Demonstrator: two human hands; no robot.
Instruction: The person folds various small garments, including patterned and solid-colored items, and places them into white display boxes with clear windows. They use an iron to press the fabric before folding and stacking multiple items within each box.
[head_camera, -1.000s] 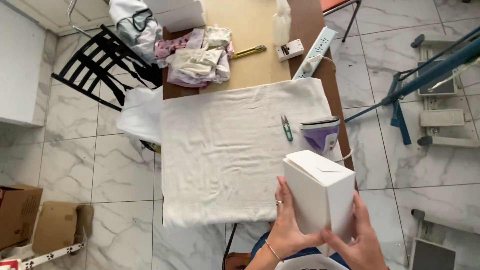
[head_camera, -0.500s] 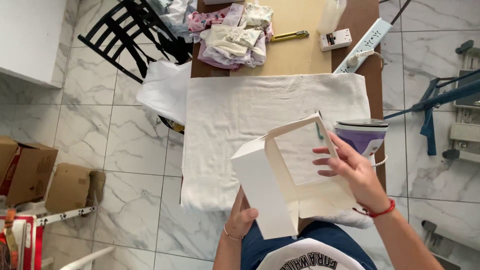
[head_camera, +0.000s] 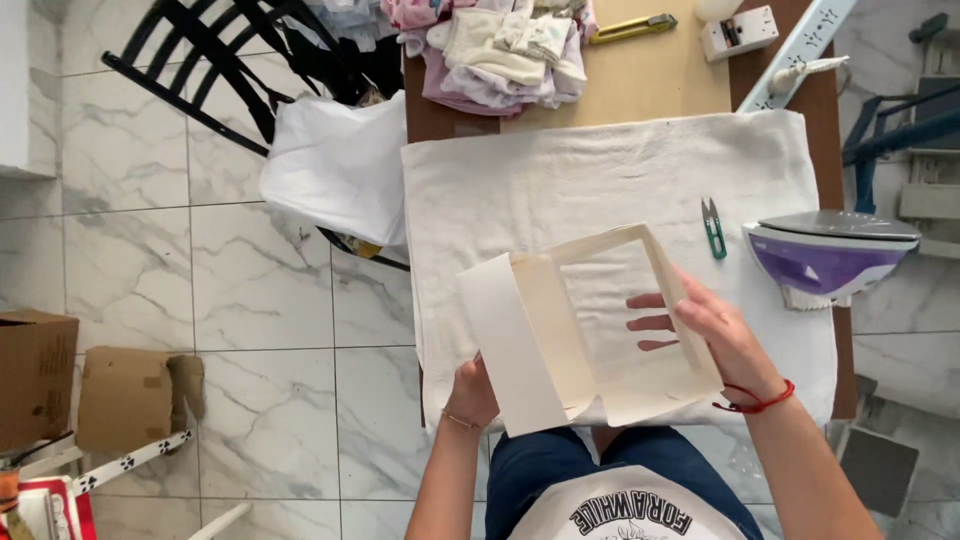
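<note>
1. Holding the white cardboard box (head_camera: 570, 335) up over the near edge of the worktop (head_camera: 660, 90), I have my left hand (head_camera: 472, 392) gripping its lower left corner, fingers wrapped behind the panel.
2. My right hand (head_camera: 715, 330) clasps the right wall, fingers (head_camera: 650, 322) spread and reaching inside the open frame.
3. As I judge it, the box is only partly opened out: the walls stand as a hollow rectangle, I can see the white towel (head_camera: 600, 180) straight through it, and one long flap hangs loose on the left.
4. What looks left to do: folding the flaps to close either end (nothing is inside yet).
5. The purple iron (head_camera: 825, 255) and the green snips (head_camera: 713, 227) sit untouched on the towel to my right; the pile of small clothes (head_camera: 500, 50) waits at the far end.
</note>
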